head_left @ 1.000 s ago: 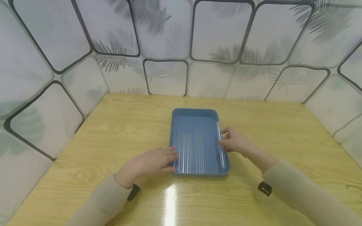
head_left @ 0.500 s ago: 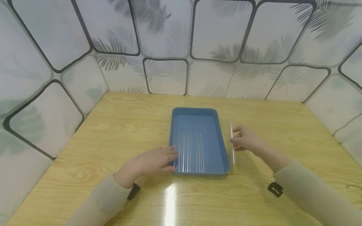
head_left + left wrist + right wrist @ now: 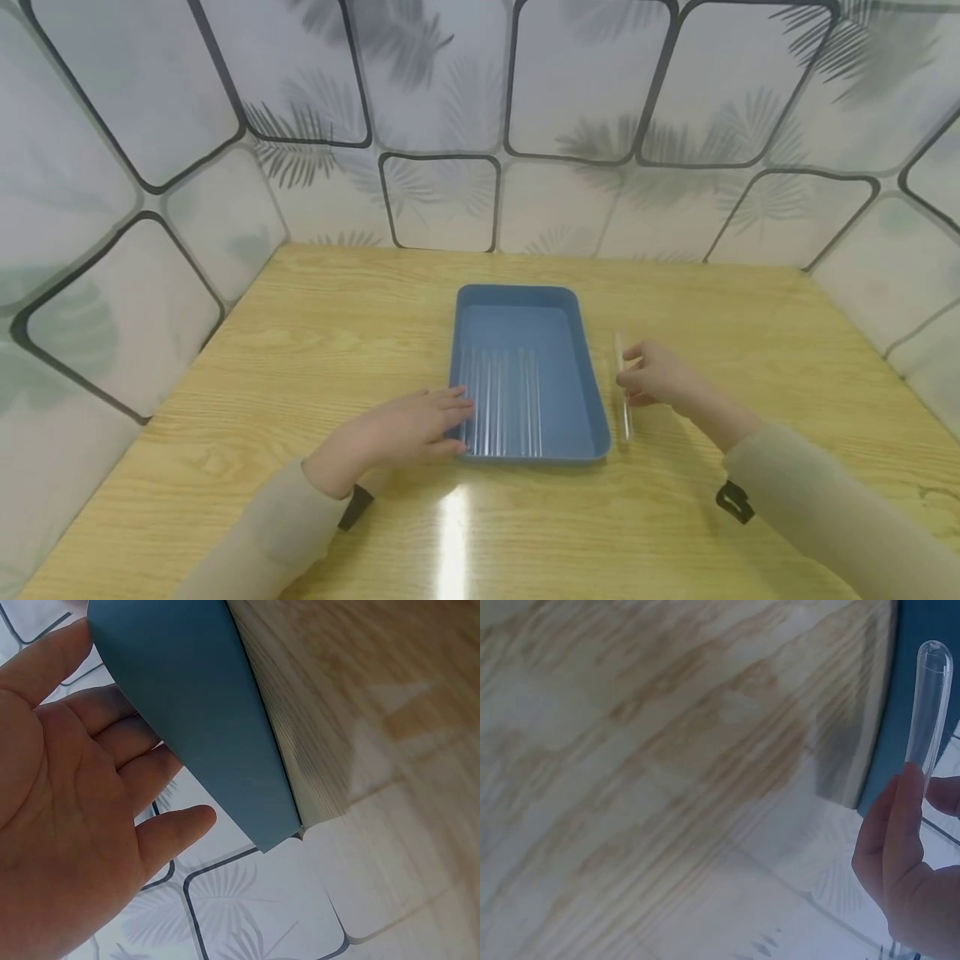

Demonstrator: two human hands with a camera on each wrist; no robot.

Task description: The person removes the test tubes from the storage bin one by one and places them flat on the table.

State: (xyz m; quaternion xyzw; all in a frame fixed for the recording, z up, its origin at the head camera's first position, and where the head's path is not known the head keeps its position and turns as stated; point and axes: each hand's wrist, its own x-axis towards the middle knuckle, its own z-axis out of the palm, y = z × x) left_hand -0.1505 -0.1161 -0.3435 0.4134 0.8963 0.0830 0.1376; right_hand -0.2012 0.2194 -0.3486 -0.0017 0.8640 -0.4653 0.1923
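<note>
A blue rectangular tray [image 3: 558, 367] lies on the wooden table, with several clear glass test tubes [image 3: 491, 408] side by side in its left and middle part. My right hand [image 3: 654, 373] pinches another test tube [image 3: 930, 697] between thumb and fingers. That tube runs lengthwise just outside the tray's right wall, its rounded end showing in the right wrist view. On the other side, my left hand [image 3: 420, 427] rests its extended fingers on the tray's left rim. The left wrist view shows its palm [image 3: 52, 847] beside the blue outer wall [image 3: 187, 697].
Around the tray spreads the wooden tabletop [image 3: 322, 333]. A patterned wall covering [image 3: 562, 208] with dark outlines and leaf prints encloses the back and both sides. Dark straps [image 3: 356, 507] show at the sleeves.
The right hand has lifted the test tube from the tray's right edge over the rim and out to the right, then slightly toward me. The left hand has stayed in place.
</note>
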